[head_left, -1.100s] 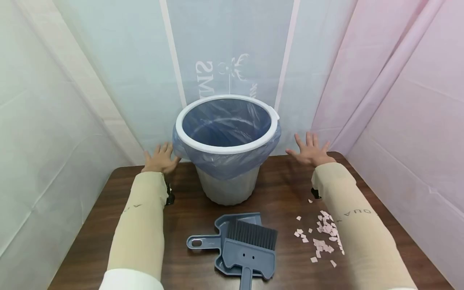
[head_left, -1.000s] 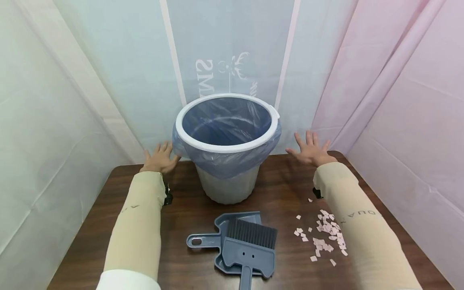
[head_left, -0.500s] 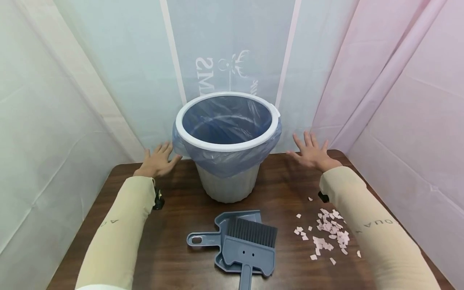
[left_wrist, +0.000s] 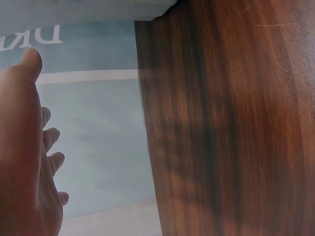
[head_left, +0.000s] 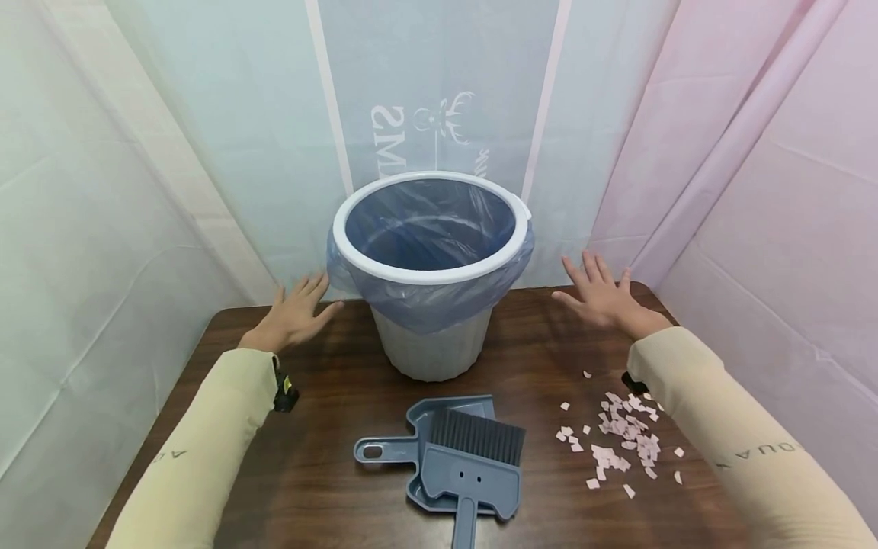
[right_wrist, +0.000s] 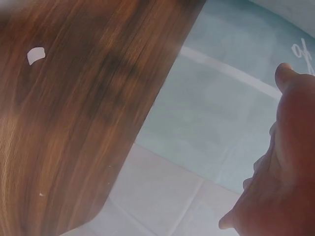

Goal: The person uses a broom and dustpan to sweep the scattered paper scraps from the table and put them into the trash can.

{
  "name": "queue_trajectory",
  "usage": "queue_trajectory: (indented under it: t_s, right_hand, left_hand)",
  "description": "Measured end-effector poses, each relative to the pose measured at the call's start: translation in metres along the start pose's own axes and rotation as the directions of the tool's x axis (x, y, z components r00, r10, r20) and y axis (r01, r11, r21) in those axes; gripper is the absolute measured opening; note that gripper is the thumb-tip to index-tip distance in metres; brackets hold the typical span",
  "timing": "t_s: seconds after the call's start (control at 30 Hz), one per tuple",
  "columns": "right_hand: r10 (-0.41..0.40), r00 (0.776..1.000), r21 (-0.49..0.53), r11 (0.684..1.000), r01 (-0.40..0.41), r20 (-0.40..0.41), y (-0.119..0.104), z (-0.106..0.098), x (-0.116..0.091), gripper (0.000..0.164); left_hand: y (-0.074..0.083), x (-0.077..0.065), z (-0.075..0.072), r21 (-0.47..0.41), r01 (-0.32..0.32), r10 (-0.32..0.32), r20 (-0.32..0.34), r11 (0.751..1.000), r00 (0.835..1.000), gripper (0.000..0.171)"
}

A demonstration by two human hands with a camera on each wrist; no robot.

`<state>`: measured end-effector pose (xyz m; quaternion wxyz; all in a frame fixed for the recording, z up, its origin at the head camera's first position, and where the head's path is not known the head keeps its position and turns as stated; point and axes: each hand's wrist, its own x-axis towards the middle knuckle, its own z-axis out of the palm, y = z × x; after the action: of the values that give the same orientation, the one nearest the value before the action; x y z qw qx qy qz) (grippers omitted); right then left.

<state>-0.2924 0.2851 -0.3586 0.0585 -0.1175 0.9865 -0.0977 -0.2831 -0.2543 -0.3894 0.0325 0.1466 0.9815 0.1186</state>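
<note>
My left hand (head_left: pixel 293 314) is spread with straight fingers over the table's far left part, just left of the bin. On the other side my right hand (head_left: pixel 604 297) is spread too, with nothing in it. Between them stands a pale bin (head_left: pixel 434 347) with a white rim ring and a blue bag lining it. In front of the bin lies a grey dustpan (head_left: pixel 387 450), with a small brush (head_left: pixel 473 476) resting on top, dark bristles facing away. Scraps of white paper (head_left: pixel 620 427) are scattered at the right, near my right forearm.
The brown wooden table (head_left: pixel 322 480) has its far edge close to a pale blue cloth wall (head_left: pixel 432 61). White cloth sides rise at left and right. A lone paper scrap (right_wrist: pixel 36 55) shows in the right wrist view.
Both forearms have swung outward and drawn back slightly, the hands staying spread. More paper scraps show beside the right sleeve. The bin, dustpan and brush stay in place.
</note>
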Motion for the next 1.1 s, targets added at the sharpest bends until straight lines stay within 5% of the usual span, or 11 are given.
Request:
queue_trajectory:
  t_s: [0.7,1.1]
  right_hand:
    - [-0.14,0.988,0.018,0.99,0.141,-0.069,-0.007,-0.003,-0.052,0.084]
    - [-0.341,0.927,0.054,0.934,0.352,-0.155,-0.042,0.018,-0.095,0.08]
  left_hand:
    - [0.018,-0.045,0.001,-0.035,-0.101,0.101,0.0,0.994,0.995,0.08]
    - [0.04,-0.087,0.014,-0.084,-0.179,0.176,-0.042,0.98,0.984,0.074]
